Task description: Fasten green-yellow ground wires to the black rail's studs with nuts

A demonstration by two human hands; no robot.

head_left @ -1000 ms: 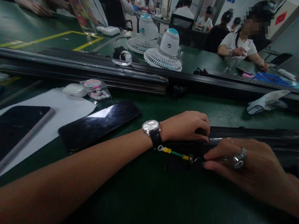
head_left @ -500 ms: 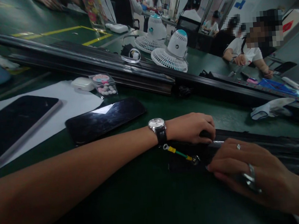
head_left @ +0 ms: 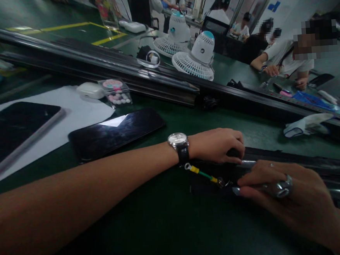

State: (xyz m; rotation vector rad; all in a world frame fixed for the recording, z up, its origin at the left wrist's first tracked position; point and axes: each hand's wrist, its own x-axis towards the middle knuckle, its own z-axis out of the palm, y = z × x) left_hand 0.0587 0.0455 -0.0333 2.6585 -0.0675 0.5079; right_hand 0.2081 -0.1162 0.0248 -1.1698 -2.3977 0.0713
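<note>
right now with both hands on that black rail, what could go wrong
The short green wire with yellow sleeves and a ring terminal lies loose between the left hand and right hand on the long black rail; it might snag or get pinched. The dark glossy phone lies close beside the left forearm, so a sweep could knock it.

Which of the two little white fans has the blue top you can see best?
The nearer fan, on the right. Its teal cap shows clearly on top, while the farther fan behind it to the left shows only a small teal spot.
</note>
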